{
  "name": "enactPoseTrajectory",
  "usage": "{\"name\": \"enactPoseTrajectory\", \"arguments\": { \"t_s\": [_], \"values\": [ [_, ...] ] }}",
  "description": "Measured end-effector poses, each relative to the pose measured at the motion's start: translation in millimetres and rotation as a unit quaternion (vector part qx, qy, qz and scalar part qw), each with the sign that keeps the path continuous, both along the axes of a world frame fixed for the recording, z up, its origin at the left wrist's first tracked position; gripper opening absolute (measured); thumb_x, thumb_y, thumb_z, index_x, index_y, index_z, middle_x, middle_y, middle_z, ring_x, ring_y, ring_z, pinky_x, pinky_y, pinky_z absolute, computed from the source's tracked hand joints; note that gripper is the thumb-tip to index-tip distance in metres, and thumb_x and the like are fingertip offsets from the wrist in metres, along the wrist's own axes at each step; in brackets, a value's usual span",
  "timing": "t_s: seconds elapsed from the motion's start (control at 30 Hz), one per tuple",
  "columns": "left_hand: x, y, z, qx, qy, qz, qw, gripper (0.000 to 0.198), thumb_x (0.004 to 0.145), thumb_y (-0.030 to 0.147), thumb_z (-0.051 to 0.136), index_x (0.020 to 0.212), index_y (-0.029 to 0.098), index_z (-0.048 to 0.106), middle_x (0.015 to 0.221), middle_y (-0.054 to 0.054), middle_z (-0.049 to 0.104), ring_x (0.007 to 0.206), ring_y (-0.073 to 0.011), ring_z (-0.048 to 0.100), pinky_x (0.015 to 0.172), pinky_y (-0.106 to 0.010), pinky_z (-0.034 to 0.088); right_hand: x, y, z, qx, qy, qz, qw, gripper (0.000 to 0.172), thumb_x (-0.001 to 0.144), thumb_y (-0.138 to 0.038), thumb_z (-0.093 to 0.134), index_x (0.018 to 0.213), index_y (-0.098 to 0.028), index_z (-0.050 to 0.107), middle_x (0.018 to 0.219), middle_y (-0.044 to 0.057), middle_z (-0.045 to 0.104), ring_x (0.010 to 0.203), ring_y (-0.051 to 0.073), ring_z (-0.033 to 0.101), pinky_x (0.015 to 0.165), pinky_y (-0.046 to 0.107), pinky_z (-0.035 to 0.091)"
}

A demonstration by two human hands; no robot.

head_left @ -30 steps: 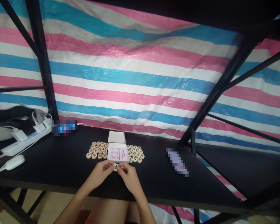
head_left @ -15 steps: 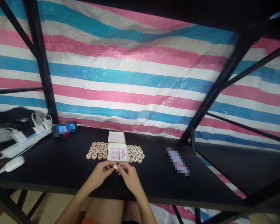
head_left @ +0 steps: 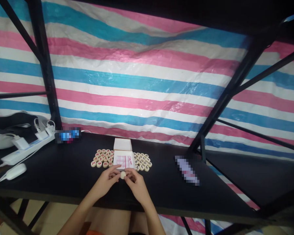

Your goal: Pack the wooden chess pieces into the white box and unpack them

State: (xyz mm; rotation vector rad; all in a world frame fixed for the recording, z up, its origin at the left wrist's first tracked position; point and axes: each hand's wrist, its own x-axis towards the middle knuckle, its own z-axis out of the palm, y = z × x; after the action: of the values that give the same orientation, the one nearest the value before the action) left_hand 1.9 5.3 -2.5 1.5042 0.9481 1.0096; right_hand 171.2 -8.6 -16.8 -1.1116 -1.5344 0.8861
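Note:
Between my fingertips is one pale round Chinese chess piece (head_left: 122,175), its blank-looking face toward me. My left hand (head_left: 109,178) pinches it from the left, and my right hand (head_left: 134,179) grips it from the right. Just beyond my hands lies an open white box (head_left: 123,156) with a folded sheet printed in pink lines (head_left: 124,161) in it. Left of the box are rows of red-marked chess pieces (head_left: 104,157). To its right sit rows of dark-marked chess pieces (head_left: 142,161).
The black tabletop (head_left: 68,173) carries a white power strip (head_left: 29,150) with plugs and cables at the left. A blurred-out lit device (head_left: 68,134) lies at the back left, another blurred item (head_left: 187,170) at the right. Black frame posts (head_left: 47,75) stand before a striped sheet (head_left: 137,78).
The chess piece has turned between my fingers, from a tilted edge-on view to its round face. My hands have barely shifted, and the rows look the same.

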Motion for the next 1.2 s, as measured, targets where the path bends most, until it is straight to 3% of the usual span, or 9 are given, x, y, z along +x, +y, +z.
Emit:
{"name": "enactPoseTrajectory", "arguments": {
  "t_s": [0.13, 0.23, 0.47, 0.73, 0.93, 1.1, 1.2],
  "values": [
    [0.4, 0.8, 0.7, 0.011, 0.036, 0.007, 0.999, 0.03, 0.077, 0.038, 0.057, 0.093, 0.014, 0.067, 0.077, -0.003, 0.065, 0.07, -0.0168, 0.059, 0.068, -0.028, 0.046, 1.1, -0.6, -0.2, 0.005, 0.002, 0.01, 1.0, 0.013, 0.08, -0.027, 0.057, 0.088, -0.019, 0.062, 0.081, 0.003, 0.066, 0.074, 0.017, 0.062, 0.065, 0.025, 0.046],
    [0.3, 1.2, 2.4, 0.027, 0.064, 0.003, 0.998, 0.03, 0.081, 0.039, 0.052, 0.083, 0.014, 0.068, 0.076, -0.003, 0.066, 0.066, -0.0154, 0.057, 0.067, -0.027, 0.045, 1.8, -1.0, -0.4, 0.02, 0.018, 0.03, 0.999, 0.008, 0.078, -0.022, 0.056, 0.085, -0.019, 0.06, 0.084, 0.003, 0.064, 0.079, 0.017, 0.061, 0.067, 0.024, 0.047],
    [1.1, 4.6, -4.7, -0.006, 0.019, -0.025, 0.999, 0.029, 0.073, 0.035, 0.064, 0.091, 0.013, 0.068, 0.078, -0.005, 0.069, 0.074, -0.0186, 0.06, 0.069, -0.029, 0.045, 1.6, 0.9, -1.4, 0.064, 0.01, 0.038, 0.997, 0.006, 0.077, -0.017, 0.055, 0.076, -0.02, 0.06, 0.088, 0.003, 0.061, 0.085, 0.017, 0.06, 0.07, 0.026, 0.048],
    [-0.1, 3.5, -1.9, 0.009, 0.018, -0.004, 1.0, 0.027, 0.072, 0.034, 0.064, 0.089, 0.014, 0.067, 0.08, -0.005, 0.068, 0.076, -0.0184, 0.06, 0.073, -0.029, 0.044, 0.9, -1.9, 1.6, 0.018, -0.005, 0.04, 0.999, 0.018, 0.088, -0.029, 0.049, 0.094, -0.019, 0.062, 0.085, 0.005, 0.067, 0.079, 0.018, 0.063, 0.072, 0.028, 0.048],
    [1.6, -1.2, 4.9, 0.025, 0.026, 0.004, 0.999, 0.018, 0.071, 0.032, 0.064, 0.078, 0.015, 0.062, 0.072, -0.001, 0.063, 0.07, -0.0153, 0.056, 0.067, -0.025, 0.042, -2.3, -4.2, 7.6, 0.011, -0.029, 0.04, 0.999, 0.017, 0.083, -0.029, 0.056, 0.093, -0.018, 0.063, 0.084, 0.005, 0.07, 0.076, 0.019, 0.065, 0.066, 0.025, 0.047],
    [1.0, -0.3, 1.5, 0.04, 0.067, 0.008, 0.997, 0.014, 0.072, 0.027, 0.06, 0.079, 0.015, 0.061, 0.064, 0.003, 0.055, 0.058, -0.0114, 0.048, 0.055, -0.021, 0.035, -3.1, -1.7, 2.2, 0.012, -0.04, 0.027, 0.999, 0.007, 0.078, -0.023, 0.057, 0.082, -0.019, 0.061, 0.077, 0.002, 0.067, 0.068, 0.016, 0.062, 0.061, 0.024, 0.046],
    [0.1, 1.2, -1.5, 0.06, 0.084, 0.008, 0.995, 0.014, 0.072, 0.024, 0.058, 0.082, 0.015, 0.063, 0.071, 0.001, 0.057, 0.059, -0.0114, 0.048, 0.054, -0.021, 0.034, -3.0, -0.5, -0.3, 0.02, -0.044, 0.02, 0.999, 0.003, 0.075, -0.02, 0.056, 0.078, -0.02, 0.058, 0.075, 0.001, 0.065, 0.068, 0.016, 0.061, 0.06, 0.023, 0.045]
  ]
}}
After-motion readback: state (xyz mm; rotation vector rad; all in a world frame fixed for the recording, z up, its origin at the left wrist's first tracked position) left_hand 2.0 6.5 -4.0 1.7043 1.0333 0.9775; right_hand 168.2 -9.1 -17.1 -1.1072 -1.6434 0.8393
